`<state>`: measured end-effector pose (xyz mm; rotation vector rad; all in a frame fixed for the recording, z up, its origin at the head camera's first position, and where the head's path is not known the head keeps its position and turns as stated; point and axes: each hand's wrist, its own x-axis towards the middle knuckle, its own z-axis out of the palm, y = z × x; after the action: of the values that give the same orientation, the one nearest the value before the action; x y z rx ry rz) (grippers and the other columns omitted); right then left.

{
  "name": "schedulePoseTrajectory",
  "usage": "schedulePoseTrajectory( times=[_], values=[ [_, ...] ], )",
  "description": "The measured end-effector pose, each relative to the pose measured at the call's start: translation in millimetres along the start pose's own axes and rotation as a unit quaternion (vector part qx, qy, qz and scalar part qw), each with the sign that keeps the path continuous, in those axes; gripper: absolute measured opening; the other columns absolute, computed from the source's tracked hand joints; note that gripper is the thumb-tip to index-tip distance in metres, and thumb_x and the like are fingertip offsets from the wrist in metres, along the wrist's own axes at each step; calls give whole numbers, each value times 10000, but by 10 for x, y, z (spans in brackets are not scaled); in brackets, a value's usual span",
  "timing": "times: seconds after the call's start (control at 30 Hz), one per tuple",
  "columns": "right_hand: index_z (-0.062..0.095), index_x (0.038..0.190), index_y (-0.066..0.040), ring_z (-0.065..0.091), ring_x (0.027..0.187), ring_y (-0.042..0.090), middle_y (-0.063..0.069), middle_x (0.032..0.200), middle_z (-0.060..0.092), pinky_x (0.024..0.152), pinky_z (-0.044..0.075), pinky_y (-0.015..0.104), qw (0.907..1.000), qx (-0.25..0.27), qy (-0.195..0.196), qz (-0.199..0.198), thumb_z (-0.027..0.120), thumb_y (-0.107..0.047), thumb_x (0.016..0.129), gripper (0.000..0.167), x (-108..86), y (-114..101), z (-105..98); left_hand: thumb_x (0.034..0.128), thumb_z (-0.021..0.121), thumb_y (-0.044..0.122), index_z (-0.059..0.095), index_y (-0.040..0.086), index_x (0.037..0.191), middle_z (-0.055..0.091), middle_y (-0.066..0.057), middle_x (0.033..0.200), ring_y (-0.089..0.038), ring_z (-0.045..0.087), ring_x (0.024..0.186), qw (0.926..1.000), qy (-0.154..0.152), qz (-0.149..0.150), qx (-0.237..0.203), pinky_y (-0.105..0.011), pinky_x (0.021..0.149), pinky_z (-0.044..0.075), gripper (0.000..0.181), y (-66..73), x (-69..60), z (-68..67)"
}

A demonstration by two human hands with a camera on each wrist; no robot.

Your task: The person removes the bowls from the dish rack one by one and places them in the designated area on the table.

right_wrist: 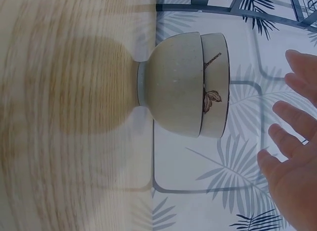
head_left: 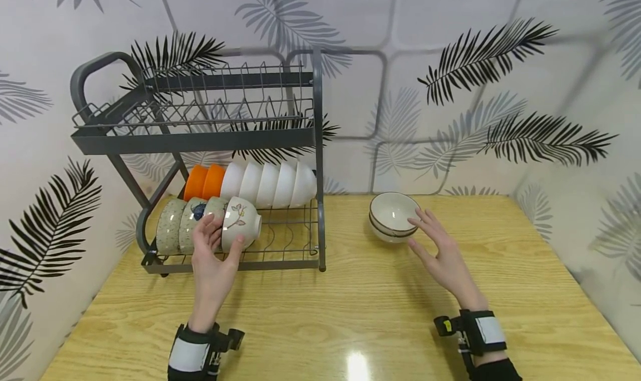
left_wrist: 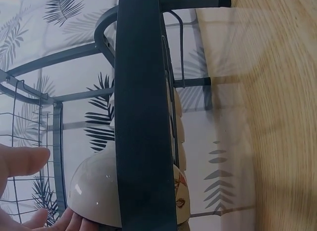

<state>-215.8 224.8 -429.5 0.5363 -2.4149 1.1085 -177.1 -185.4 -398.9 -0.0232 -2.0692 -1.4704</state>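
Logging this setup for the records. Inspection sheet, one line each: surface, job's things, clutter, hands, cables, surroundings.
Surface: wood table, bright glare at the front.
Job's things: rack, lower tier: floral bowl at the right end of the front row, beside three speckled bowls; two orange bowls and five white bowls behind. Two stacked bowls upright on the table, right of the rack.
Clutter: nothing seen.
Hands: left hand at the floral bowl, thumb clear of it in the left wrist view; right hand open beside the stacked bowls, with a gap in the right wrist view.
Cables: nothing seen.
Surroundings: leaf-patterned wall behind the table.
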Motion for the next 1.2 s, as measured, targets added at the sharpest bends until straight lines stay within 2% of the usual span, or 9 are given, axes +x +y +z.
schedulePoseTrajectory(
  times=[0.1,0.23,0.33,0.43,0.53,0.67,0.8,1.03,1.2],
  values=[
    [601,1350,-11,291,1478,515,274,1542,428,1141,267,742,9999,96,48,-12,665,-30,943,413,5,-2,3,923,676,-15,324,-65,1460,482,-312,1441,-428,495,1350,9998,-100,-110,146,-527,1165,392,644,5,7,-18],
    [602,1350,-9,292,1485,501,274,1540,433,1156,259,729,9997,193,156,-58,667,-10,935,420,12,-8,9,927,683,12,348,-62,1461,519,-318,1411,-429,536,1291,9979,-296,-183,538,-548,1111,430,635,15,25,-33],
    [605,1350,-18,292,1493,480,273,1536,438,1160,259,722,9996,215,174,-82,667,-18,937,418,15,-25,13,922,690,21,403,-59,1429,578,-301,1330,-413,583,1194,9959,-314,-203,824,-516,1031,474,588,19,52,-27],
    [604,1352,-22,292,1495,474,273,1534,440,1160,259,720,9995,232,173,-92,666,-23,939,417,20,-40,21,913,709,48,500,-61,1365,649,-276,1206,-382,631,1061,9933,-77,-198,1140,-426,912,505,509,11,103,-8],
    [600,1355,-18,290,1492,486,272,1540,432,1162,255,723,9995,244,180,-85,663,-19,940,420,28,-41,29,893,753,99,605,-57,1273,704,-247,1048,-348,641,896,9885,236,-170,1486,-320,769,458,437,-2,159,21],
    [592,1361,-11,276,1497,489,266,1554,415,1163,244,730,9995,282,156,-23,657,-23,947,420,22,-34,20,851,810,146,680,-53,1189,721,-232,910,-338,625,771,9829,480,-119,1772,-292,683,385,413,-15,211,67],
    [595,1362,-16,273,1500,483,257,1558,417,1164,245,728,9995,278,171,-29,657,-20,947,420,17,-13,16,828,835,156,697,-61,1157,731,-243,899,-364,647,754,9813,580,-96,1831,-318,658,393,418,-13,229,98],
    [596,1357,-13,267,1497,498,262,1559,412,1161,241,736,9994,306,157,-41,658,-15,945,417,12,-12,15,859,810,177,697,-62,1094,755,-238,917,-355,689,782,9836,591,-319,1671,-304,679,420,353,-30,244,91],
    [600,1355,-16,274,1493,500,269,1552,418,1161,244,734,9995,266,156,-52,659,-15,944,415,12,-21,16,884,786,165,695,-60,1052,763,-234,881,-166,628,682,9865,565,-437,1477,-182,625,387,295,-56,242,91]
  ],
)
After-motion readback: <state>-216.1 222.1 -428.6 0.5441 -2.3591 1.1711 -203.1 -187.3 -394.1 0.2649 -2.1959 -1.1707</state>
